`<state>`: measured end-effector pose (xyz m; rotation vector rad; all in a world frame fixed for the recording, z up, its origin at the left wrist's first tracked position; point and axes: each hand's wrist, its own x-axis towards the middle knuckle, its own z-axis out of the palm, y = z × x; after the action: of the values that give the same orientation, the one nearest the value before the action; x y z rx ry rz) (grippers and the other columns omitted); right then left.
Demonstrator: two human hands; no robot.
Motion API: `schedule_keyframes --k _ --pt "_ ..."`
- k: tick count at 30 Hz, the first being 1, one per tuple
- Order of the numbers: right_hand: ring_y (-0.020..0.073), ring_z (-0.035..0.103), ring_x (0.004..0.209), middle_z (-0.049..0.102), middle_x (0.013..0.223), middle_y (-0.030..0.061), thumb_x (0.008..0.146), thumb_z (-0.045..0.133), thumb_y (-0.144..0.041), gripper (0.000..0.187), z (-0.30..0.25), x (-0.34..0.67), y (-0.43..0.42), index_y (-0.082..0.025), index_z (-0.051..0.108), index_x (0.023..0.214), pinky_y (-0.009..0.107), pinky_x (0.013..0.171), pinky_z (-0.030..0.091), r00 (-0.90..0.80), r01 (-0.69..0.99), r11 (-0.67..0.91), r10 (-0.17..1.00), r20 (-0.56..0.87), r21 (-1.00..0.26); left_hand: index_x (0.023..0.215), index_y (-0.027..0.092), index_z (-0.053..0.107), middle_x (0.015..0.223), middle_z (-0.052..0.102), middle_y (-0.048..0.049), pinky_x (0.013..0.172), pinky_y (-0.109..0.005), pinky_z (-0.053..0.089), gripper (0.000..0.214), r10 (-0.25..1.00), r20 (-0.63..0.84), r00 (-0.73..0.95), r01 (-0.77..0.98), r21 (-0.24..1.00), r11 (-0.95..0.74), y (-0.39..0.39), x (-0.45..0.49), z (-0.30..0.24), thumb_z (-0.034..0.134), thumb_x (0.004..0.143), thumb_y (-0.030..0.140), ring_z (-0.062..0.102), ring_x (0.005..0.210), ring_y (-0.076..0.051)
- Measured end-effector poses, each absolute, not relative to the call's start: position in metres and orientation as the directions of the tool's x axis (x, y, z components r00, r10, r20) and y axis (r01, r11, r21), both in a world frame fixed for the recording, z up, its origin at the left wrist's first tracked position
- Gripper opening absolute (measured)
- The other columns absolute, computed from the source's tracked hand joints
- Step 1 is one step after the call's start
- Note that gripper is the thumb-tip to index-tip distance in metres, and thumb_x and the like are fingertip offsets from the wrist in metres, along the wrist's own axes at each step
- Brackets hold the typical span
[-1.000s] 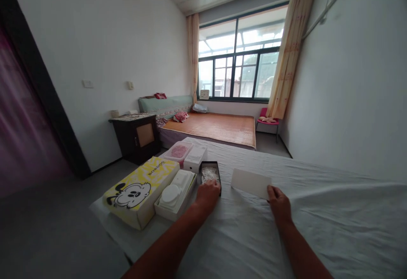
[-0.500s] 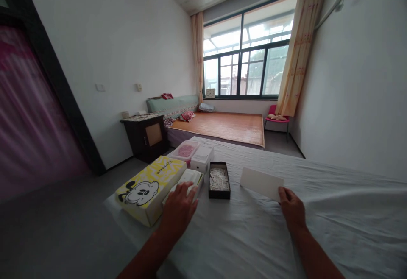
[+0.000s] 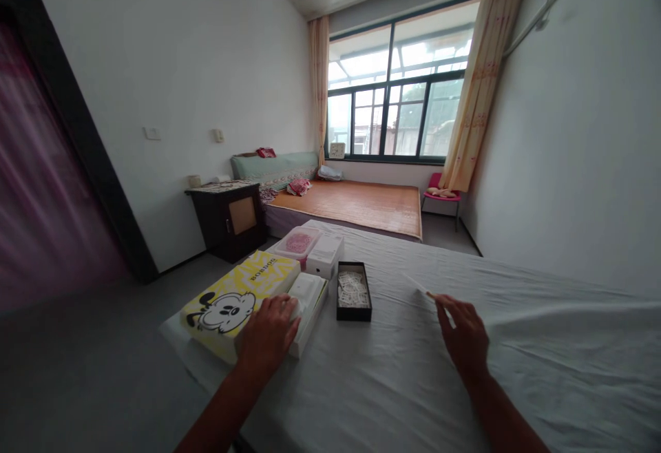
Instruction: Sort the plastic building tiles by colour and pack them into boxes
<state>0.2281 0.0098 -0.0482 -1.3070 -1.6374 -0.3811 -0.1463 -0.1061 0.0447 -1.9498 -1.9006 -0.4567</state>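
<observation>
My right hand (image 3: pixel 463 332) pinches a thin flat white card (image 3: pixel 421 289) between thumb and fingertips, above the sheet. It is turned nearly edge-on, so only a narrow strip shows. My left hand (image 3: pixel 271 329) is over the near end of a long white box (image 3: pixel 312 312), its fingers bent around something whitish that they mostly hide. Left of that hand lies a yellow box (image 3: pixel 258 281) with a cartoon dog face. Between my hands stands an open black box (image 3: pixel 354 314) holding many small white pieces.
Behind the white box are a smaller white box (image 3: pixel 326 250) and a pink-lidded container (image 3: pixel 298 241). Everything rests on a wrinkled pale sheet (image 3: pixel 403 377). Beyond it stand a bed with an orange mat (image 3: pixel 356 202) and a dark cabinet (image 3: pixel 227 222).
The white card has turned from broad side to nearly edge-on in my right hand. My left hand has shifted left and closed its fingers at the long white box. The view has moved slightly.
</observation>
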Motion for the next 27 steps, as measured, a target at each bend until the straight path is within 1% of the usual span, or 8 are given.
schedule_keyframes --k 4,9,15,18,21,23,25,27 --pt "0.0184 0.056 0.097 0.068 0.103 0.0031 0.089 0.043 -0.038 0.029 -0.051 0.217 0.008 -0.026 0.065 0.104 0.029 0.081 0.036 -0.115 0.878 0.424 0.636 0.763 -0.221 0.112 0.023 0.058 0.113 0.058 -0.0061 0.088 -0.032 0.043 0.028 0.863 0.49 0.123 0.988 0.018 -0.151 -0.1 -0.116 0.044 0.043 0.088 0.021 0.049 0.104 -0.02" --pt "0.0188 0.058 0.093 0.069 0.099 0.0044 0.089 0.041 -0.041 0.033 -0.056 0.222 0.015 -0.024 0.065 0.102 0.031 0.083 0.041 -0.065 0.847 0.432 0.662 0.747 -0.309 0.11 0.022 0.059 0.11 0.059 -0.0072 0.081 -0.032 0.046 0.028 0.89 0.339 0.304 0.944 0.018 -0.329 -0.069 -0.055 0.032 0.046 0.086 0.015 0.05 0.104 -0.021" --pt "0.0178 0.059 0.091 0.068 0.097 0.0044 0.088 0.041 -0.039 0.032 -0.053 0.227 0.014 -0.022 0.064 0.103 0.031 0.084 0.044 0.016 0.826 0.408 0.674 0.738 -0.39 0.088 0.015 0.064 0.095 0.06 -0.0115 0.071 -0.036 0.048 0.016 0.928 0.217 0.302 0.948 0.037 -0.317 -0.025 -0.021 0.02 0.049 0.084 0.015 0.056 0.091 -0.025" --pt "0.0178 0.058 0.09 0.068 0.096 0.0047 0.088 0.041 -0.039 0.032 -0.051 0.224 0.014 -0.022 0.064 0.101 0.031 0.084 0.045 0.012 0.806 0.426 0.683 0.73 -0.412 0.082 0.017 0.066 0.094 0.061 -0.0086 0.072 -0.036 0.048 0.015 0.943 0.176 0.283 0.948 0.102 -0.303 -0.018 -0.023 0.022 0.052 0.082 0.019 0.059 0.081 -0.021" --pt "0.0178 0.059 0.087 0.068 0.094 0.0045 0.087 0.042 -0.04 0.031 -0.051 0.222 0.015 -0.022 0.064 0.1 0.03 0.081 0.046 0.026 0.787 0.43 0.693 0.721 -0.442 0.082 0.021 0.068 0.093 0.063 -0.0045 0.074 -0.034 0.046 0.014 0.933 0.232 0.273 0.915 0.238 -0.327 -0.017 -0.032 0.029 0.054 0.081 0.023 0.06 0.078 -0.018" --pt "0.0177 0.059 0.083 0.068 0.092 0.0052 0.087 0.042 -0.042 0.033 -0.051 0.223 0.015 -0.022 0.064 0.101 0.03 0.077 0.047 0.056 0.776 0.412 0.709 0.703 -0.477 0.085 0.022 0.069 0.093 0.065 -0.0035 0.074 -0.031 0.045 0.016 0.914 0.343 0.216 0.846 0.402 -0.35 -0.016 -0.039 0.035 0.055 0.08 0.025 0.06 0.077 -0.017" --pt "0.0172 0.059 0.08 0.067 0.091 0.0056 0.086 0.042 -0.043 0.034 -0.052 0.224 0.016 -0.022 0.064 0.102 0.029 0.074 0.048 0.091 0.763 0.389 0.726 0.682 -0.516 0.086 0.02 0.07 0.089 0.066 -0.0038 0.07 -0.027 0.044 0.017 0.897 0.434 0.085 0.693 0.621 -0.366 -0.015 -0.045 0.037 0.057 0.078 0.029 0.059 0.074 -0.015" --pt "0.0168 0.06 0.079 0.066 0.09 0.0056 0.085 0.042 -0.044 0.035 -0.053 0.226 0.017 -0.022 0.064 0.102 0.029 0.073 0.048 0.115 0.746 0.376 0.741 0.662 -0.55 0.086 0.016 0.07 0.076 0.065 -0.0032 0.06 -0.023 0.043 0.022 0.906 0.409 -0.109 0.427 0.842 -0.329 -0.013 -0.048 0.035 0.063 0.074 0.034 0.056 0.065 -0.013"
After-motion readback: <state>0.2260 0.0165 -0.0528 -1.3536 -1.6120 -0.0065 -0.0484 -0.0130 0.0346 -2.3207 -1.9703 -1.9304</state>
